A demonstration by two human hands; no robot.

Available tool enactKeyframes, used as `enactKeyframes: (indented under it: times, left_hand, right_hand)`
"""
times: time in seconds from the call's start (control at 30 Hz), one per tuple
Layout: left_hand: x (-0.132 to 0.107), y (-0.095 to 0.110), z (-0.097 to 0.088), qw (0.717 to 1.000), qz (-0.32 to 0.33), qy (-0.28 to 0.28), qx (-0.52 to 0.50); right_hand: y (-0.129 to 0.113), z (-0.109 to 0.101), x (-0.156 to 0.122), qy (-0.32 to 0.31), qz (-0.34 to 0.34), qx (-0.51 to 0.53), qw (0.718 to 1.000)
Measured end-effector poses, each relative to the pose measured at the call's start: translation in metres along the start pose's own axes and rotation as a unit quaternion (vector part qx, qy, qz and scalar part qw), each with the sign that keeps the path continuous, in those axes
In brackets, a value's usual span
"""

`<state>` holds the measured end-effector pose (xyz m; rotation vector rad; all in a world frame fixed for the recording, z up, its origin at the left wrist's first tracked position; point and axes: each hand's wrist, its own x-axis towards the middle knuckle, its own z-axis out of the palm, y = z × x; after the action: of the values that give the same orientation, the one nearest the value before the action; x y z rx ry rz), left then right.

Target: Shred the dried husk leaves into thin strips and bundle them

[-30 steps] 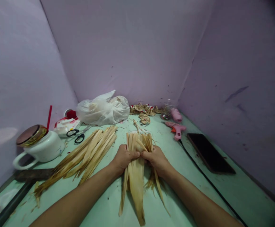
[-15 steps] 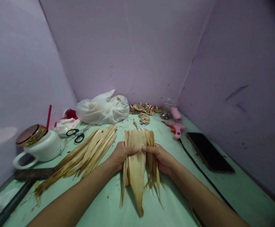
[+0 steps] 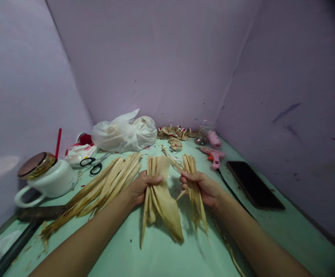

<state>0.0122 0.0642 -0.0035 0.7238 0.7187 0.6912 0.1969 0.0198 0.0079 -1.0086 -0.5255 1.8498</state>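
Observation:
My left hand [image 3: 141, 187] is closed around a bunch of dry, pale tan corn husks [image 3: 162, 200], its thumb pressed across the front. A wide husk in this bunch flares out toward the lower right. To the right, my right hand [image 3: 203, 186] grips a narrower bunch of husk strips [image 3: 191, 181] that hang with ragged ends. A gap of green tabletop separates the two bunches. Behind them a thin plaited husk braid [image 3: 171, 158] lies on the table. Left of my left hand rests a larger pile of husks [image 3: 106, 188].
At the left are a white mug [image 3: 55, 179] with a lid leaning on it, scissors [image 3: 94, 165] and a dark-handled tool [image 3: 20, 242]. Along the back sit a plastic bag [image 3: 124, 132] and woven pieces [image 3: 175, 144]. A pink glue gun [image 3: 215, 156] and a phone [image 3: 254, 184] lie right.
My hands have moved apart, parting the husks into two bunches, one in each hand. The wide husk has swung to the right, and the braid between them shows more.

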Motion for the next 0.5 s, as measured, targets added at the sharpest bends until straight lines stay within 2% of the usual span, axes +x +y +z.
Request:
enactKeyframes:
  times: [0.07,0.13,0.23,0.3,0.4,0.5]
  left_hand:
    - [0.001,0.002,-0.002,1.000,-0.004,0.012,-0.004]
    - [0.002,0.002,-0.003,1.000,-0.009,0.023,-0.002]
    - [0.002,0.002,-0.004,0.999,-0.016,0.039,0.005]
    - [0.002,0.002,-0.003,0.999,-0.017,0.046,0.012]
    - [0.001,0.000,-0.001,0.999,-0.003,0.031,0.017]
    - [0.001,-0.005,0.003,0.999,0.022,0.021,0.022]
  right_hand:
    - [-0.008,-0.004,-0.006,-0.036,0.014,0.000,0.999]
    - [-0.017,-0.008,-0.013,-0.062,-0.012,-0.001,0.998]
    - [-0.028,-0.014,-0.024,-0.044,-0.106,-0.018,0.993]
    - [-0.031,-0.016,-0.026,-0.021,-0.140,-0.018,0.990]
    - [-0.023,-0.011,-0.017,0.006,-0.085,-0.013,0.996]
    - [-0.003,-0.001,0.000,0.017,-0.013,-0.004,1.000]
